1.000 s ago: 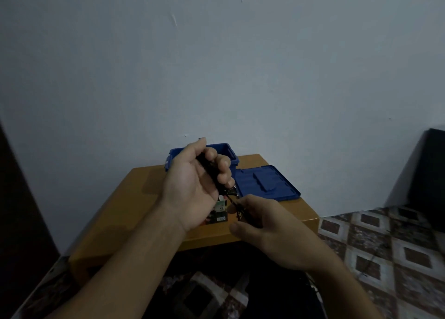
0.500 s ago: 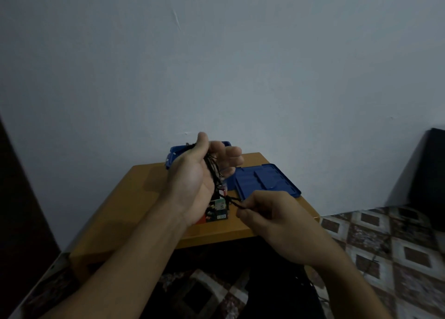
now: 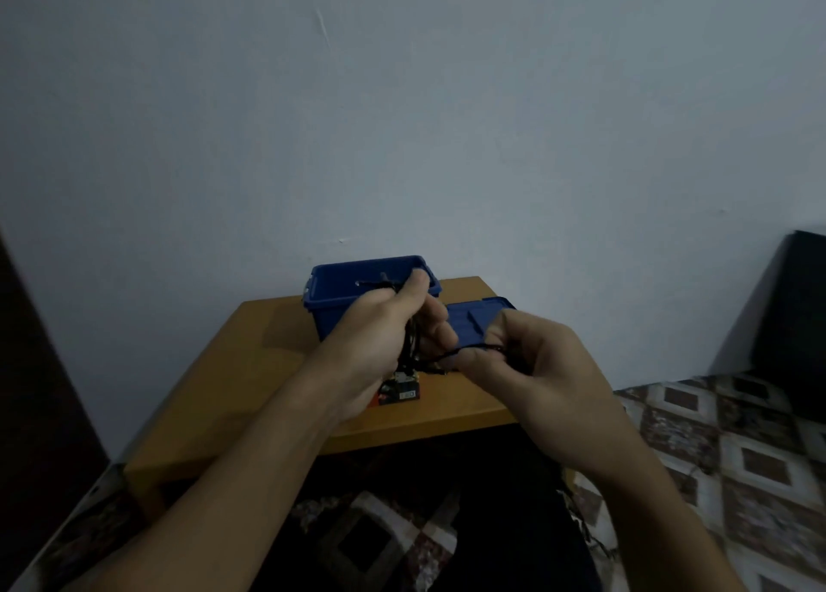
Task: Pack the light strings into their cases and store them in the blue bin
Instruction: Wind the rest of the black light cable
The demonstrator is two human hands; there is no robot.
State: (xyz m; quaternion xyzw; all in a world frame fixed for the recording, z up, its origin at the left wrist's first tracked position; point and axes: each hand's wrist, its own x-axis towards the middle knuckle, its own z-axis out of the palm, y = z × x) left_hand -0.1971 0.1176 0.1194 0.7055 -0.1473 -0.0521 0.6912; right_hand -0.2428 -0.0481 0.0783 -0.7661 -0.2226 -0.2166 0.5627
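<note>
My left hand (image 3: pixel 384 341) grips a coiled bundle of black light string (image 3: pixel 409 345) in front of the open blue bin (image 3: pixel 339 296). A loose strand runs from the bundle to my right hand (image 3: pixel 532 368), which pinches it between thumb and fingers. A small printed case (image 3: pixel 400 390) lies on the wooden table (image 3: pixel 268 368) just below my left hand, partly hidden by it. The bin's blue lid (image 3: pixel 474 319) lies flat to the right of the bin, partly behind my right hand.
The low table stands against a pale wall (image 3: pixel 402 122). Patterned floor tiles (image 3: pixel 737 435) spread to the right, with a dark object (image 3: pixel 795 314) at the far right. More dark string trails down by my right forearm.
My left hand turned over with the bundle, its back now toward me. My right hand rose and moved right, pulling the strand taut between the hands.
</note>
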